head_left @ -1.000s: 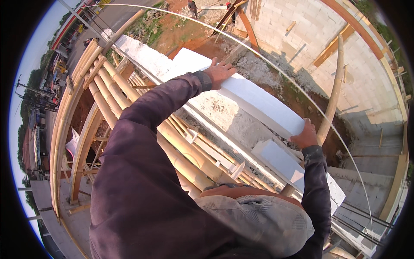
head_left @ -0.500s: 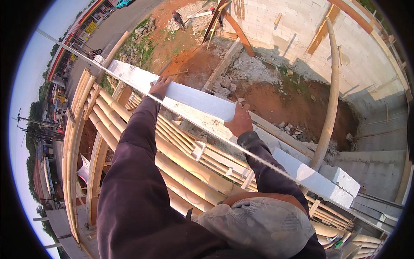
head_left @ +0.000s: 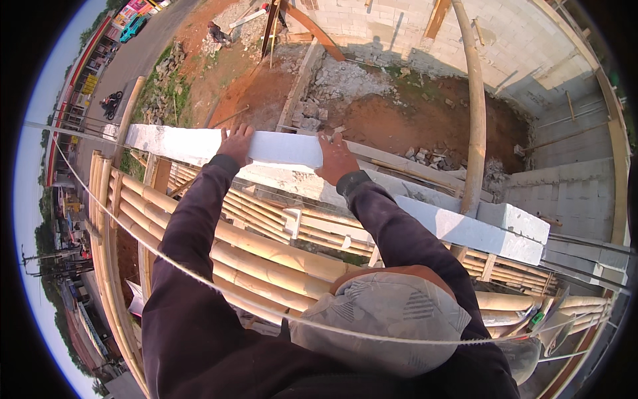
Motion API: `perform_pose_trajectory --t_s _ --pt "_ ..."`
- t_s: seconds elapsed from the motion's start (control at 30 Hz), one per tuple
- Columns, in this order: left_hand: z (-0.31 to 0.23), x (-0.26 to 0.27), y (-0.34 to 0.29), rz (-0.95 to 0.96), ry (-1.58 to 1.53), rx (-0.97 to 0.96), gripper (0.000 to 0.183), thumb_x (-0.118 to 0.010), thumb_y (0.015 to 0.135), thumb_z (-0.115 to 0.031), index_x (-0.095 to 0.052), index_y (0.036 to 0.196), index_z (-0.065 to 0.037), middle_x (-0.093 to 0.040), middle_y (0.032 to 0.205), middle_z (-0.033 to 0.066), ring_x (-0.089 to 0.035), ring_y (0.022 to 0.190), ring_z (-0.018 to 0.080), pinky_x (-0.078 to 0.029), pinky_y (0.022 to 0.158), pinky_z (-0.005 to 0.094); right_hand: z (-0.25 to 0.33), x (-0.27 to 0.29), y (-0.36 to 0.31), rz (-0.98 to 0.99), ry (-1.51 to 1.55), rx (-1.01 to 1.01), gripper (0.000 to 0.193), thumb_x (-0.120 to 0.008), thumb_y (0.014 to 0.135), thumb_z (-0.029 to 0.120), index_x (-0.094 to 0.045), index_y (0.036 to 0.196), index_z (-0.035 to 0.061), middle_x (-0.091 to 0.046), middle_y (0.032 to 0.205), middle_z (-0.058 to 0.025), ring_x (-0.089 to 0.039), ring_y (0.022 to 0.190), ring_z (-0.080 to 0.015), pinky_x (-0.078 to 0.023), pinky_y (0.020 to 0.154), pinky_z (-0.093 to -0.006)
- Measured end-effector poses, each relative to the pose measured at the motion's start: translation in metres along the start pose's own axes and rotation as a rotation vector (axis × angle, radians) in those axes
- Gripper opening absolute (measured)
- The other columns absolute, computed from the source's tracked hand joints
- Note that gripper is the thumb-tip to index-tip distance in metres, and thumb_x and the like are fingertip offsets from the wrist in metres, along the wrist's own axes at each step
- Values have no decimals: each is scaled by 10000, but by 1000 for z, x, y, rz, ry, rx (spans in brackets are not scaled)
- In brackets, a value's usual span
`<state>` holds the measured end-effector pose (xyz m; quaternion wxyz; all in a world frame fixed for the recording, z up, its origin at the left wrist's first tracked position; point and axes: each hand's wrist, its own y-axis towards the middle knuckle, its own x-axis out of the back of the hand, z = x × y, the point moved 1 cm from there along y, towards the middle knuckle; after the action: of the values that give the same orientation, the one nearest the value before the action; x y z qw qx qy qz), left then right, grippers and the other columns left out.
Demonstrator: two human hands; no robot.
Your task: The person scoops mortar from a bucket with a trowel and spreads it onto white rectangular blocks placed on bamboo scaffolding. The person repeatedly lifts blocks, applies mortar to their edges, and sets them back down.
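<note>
A white lightweight concrete block [head_left: 284, 149] lies along the top of a narrow pale wall, between my two hands. My left hand [head_left: 235, 145] grips its left end, by the joint with another white block [head_left: 174, 142]; the fingers reach over the top. At the right end, my right hand [head_left: 336, 159] clasps the block with its thumb on the near side. A thin cord [head_left: 199, 279] sags across in front of my body and over my sleeves. Both palms are hidden.
Bamboo poles [head_left: 272, 266] form scaffolding below the wall. A loose white block [head_left: 515, 221] sits farther right, near an upright bamboo pole [head_left: 476, 113]. Beyond the wall drops a dirt pit [head_left: 432, 120] with rubble. A grey patterned cap [head_left: 385, 322] blocks the lower middle.
The cord, earlier taut along the wall's near edge, now hangs slack toward me. My view has turned. Both hands remain on the block; my right fingers now lie farther over its top.
</note>
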<state>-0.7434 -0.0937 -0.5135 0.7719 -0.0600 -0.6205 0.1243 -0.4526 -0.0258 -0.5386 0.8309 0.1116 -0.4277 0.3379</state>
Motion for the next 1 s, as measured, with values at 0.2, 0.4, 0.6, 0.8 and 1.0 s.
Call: perform_pose_trajectory --t_s 0.2,0.4,0.6,0.8,1.0 --pt "21 -1 1 -43 -83 -203 934 -877 549 -101 -433 1371 -81 -532 1296 153 -481 1263 372 -355 1097 483 -2 -14 -1 30 91 14 862 -769 723 81 -333 1462 2 -470 1296 -249 -539 1182 -439 -505 971 -484" --pt "21 -21 -2 -87 18 -101 694 -763 673 -23 -461 1295 -88 -550 1221 146 -485 1258 355 -343 1103 496 -3 -23 -4 -47 147 43 816 -749 699 48 -391 1429 -16 -491 1258 -250 -552 1132 -434 -496 955 -482" --pt "32 -7 -12 47 5 38 707 -742 689 6 -441 1310 -149 -503 1337 97 -452 1337 324 -312 1111 660 20 -10 -21 -169 242 125 755 -714 674 60 -454 1377 -31 -510 1241 -239 -550 1124 -433 -492 957 -477" --pt "18 62 -6 31 -74 -35 871 -801 603 -40 -412 1378 -124 -524 1289 136 -490 1271 380 -342 1068 638 25 79 -31 -266 301 203 710 -715 670 99 -489 1330 -31 -543 1229 -241 -571 1125 -424 -490 958 -482" --pt "-82 194 -14 -172 -295 -450 930 -825 471 -39 -478 1334 -51 -560 1164 189 -512 1141 397 -393 1039 461 -30 225 -110 -262 113 260 789 -773 638 233 -494 1328 -30 -570 1168 -246 -588 1096 -411 -491 949 -475"
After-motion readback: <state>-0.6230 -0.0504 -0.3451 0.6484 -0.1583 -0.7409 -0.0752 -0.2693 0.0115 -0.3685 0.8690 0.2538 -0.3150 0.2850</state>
